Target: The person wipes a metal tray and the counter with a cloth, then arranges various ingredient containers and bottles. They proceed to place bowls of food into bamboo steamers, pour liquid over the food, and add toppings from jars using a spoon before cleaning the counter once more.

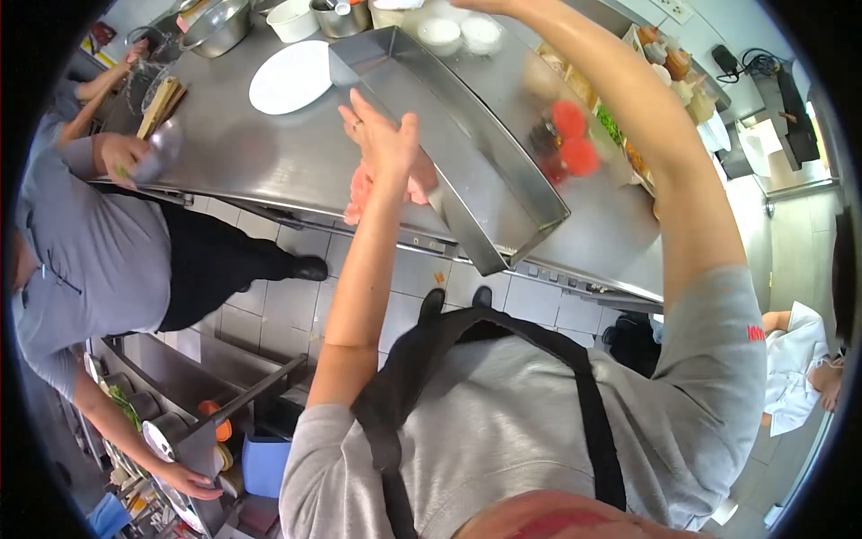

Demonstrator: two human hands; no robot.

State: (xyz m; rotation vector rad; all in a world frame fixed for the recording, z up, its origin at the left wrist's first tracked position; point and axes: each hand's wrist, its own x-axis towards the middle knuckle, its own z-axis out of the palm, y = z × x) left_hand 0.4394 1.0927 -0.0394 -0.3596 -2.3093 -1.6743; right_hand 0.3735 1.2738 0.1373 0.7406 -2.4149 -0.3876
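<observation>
My left hand (382, 136) is raised over the near edge of the steel counter, fingers spread and nothing in its palm. Behind its wrist shows a crumpled pink thing (362, 193), partly hidden by my forearm. Right beside this hand runs the wall of a long, shallow steel tray (489, 112), which lies slantwise with one corner at the counter's front edge. My right hand (485, 4) reaches far across the counter; the frame's top edge cuts it off, so its fingers are hidden. Two white bowls (460, 34) stand below it in the view.
A white oval plate (290, 78) lies left of the tray, with metal bowls (215, 27) behind. Two red round tops (573, 139) stand right, near food containers (620, 126). A co-worker (99, 242) at left holds a blurred metal bowl (163, 148). Another person (795, 368) is at far right.
</observation>
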